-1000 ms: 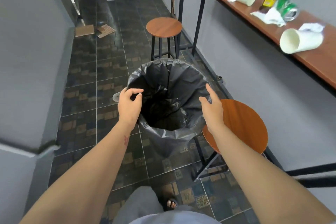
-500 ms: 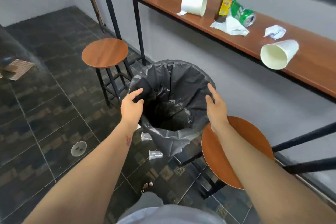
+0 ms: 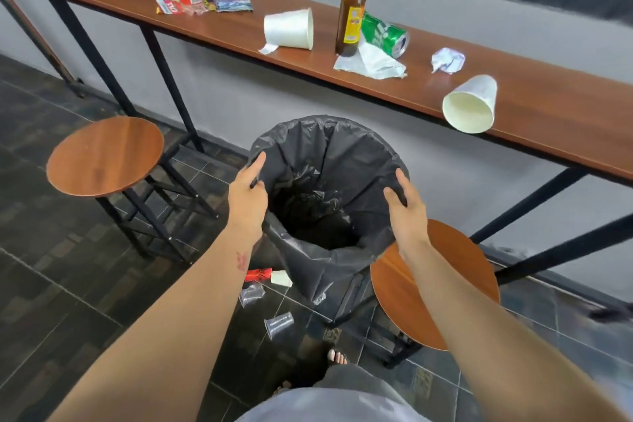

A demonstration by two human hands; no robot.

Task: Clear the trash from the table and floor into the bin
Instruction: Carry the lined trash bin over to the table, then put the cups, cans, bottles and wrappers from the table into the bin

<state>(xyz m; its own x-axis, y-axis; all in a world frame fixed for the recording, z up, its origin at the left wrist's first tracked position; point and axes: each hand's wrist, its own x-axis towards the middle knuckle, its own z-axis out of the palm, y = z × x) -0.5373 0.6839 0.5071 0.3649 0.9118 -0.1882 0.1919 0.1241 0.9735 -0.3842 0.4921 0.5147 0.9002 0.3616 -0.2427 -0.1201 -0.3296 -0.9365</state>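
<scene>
Between two round stools, the bin [image 3: 329, 202] stands on the floor, lined with a black bag. The left hand [image 3: 247, 193] grips the bag's rim on one side, fingers pinching the plastic; the right hand [image 3: 407, 212] clasps the rim opposite. The right stool [image 3: 442, 288] touches the bin's side, while the left stool [image 3: 104, 156] stands apart with open floor between. Along the tabletop [image 3: 548, 120] lie a paper cup [image 3: 471, 108] jutting over the near edge, a second cup [image 3: 289, 28], a crumpled tissue [image 3: 371, 63], a green can [image 3: 385, 35], a brown bottle [image 3: 351, 15] and wrappers [image 3: 171, 3] near the far end. Two clear plastic cups [image 3: 278, 323] and a red carton [image 3: 260, 274] lie on the floor beside the bin.
</scene>
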